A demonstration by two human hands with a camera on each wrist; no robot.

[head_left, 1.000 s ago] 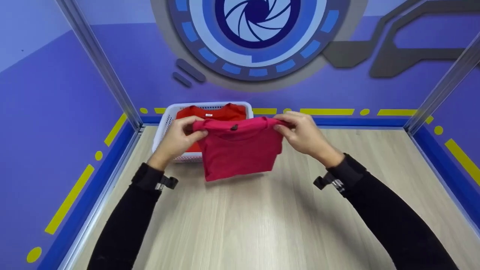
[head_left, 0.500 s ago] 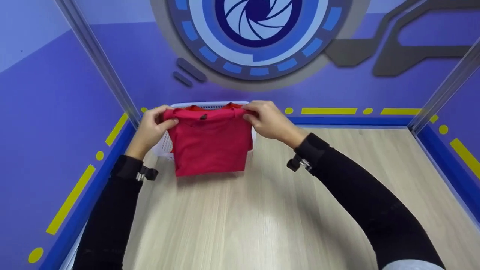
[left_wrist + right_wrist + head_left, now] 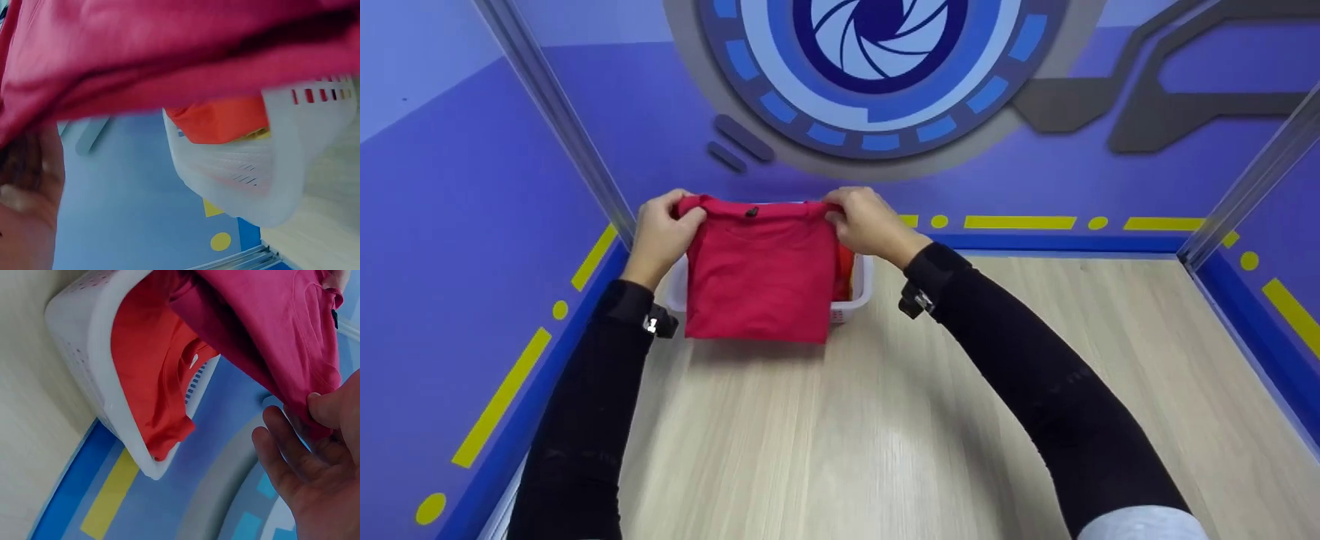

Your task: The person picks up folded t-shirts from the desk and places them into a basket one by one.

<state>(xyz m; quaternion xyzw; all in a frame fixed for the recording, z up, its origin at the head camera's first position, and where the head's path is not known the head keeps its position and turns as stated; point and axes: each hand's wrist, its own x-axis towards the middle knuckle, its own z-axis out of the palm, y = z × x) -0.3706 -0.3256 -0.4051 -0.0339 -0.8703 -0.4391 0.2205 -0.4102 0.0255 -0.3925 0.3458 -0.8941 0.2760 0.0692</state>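
A folded crimson T-shirt (image 3: pixel 761 274) hangs in front of and over the basket, its neckline at the top with a small dark mark inside the collar. My left hand (image 3: pixel 660 236) pinches its upper left corner; my right hand (image 3: pixel 870 225) pinches the upper right corner between thumb and fingers. In the right wrist view, the white plastic basket (image 3: pixel 104 360) holds an orange-red shirt (image 3: pixel 152 377) with a pale neck label. A bit of yellow cloth (image 3: pixel 257 135) shows under that shirt in the left wrist view. The crimson T-shirt hides most of the basket from the head view.
The basket stands on a pale wood-grain table (image 3: pixel 885 435), close to the back left corner. Blue-purple printed panels (image 3: pixel 585 120) rise at the back and sides, joined by metal corner posts (image 3: pixel 559 112).
Both hands have carried the crimson T-shirt left and slightly farther back, from beside the basket to over it. The grip at its two upper corners stays the same.
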